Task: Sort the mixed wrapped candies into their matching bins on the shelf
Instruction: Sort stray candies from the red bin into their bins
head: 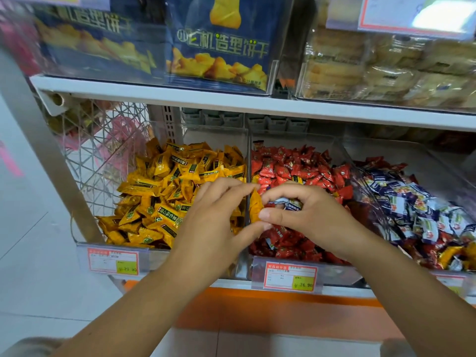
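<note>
Three clear bins stand side by side on the lower shelf. The left bin [85, 238] holds yellow candies [164, 191], the middle bin [247, 150] red candies [296, 168], and the right bin [438, 166] mostly blue-and-white candies [412, 210] with red and gold ones mixed in. My left hand [213, 222] pinches a yellow candy [255, 207] between thumb and fingers, right above the divider between the left and middle bins. My right hand [309, 215] hovers over the red bin, its fingers curled around a few blue-and-white candies [291, 203], and its thumb touches the yellow candy.
Price tags [291, 275] hang on the bin fronts. The shelf above [180, 96] carries blue biscuit boxes [219, 39] and packed pastries [386, 65]. A wire rack [103, 150] stands left of the bins, an orange base panel [257, 305] below.
</note>
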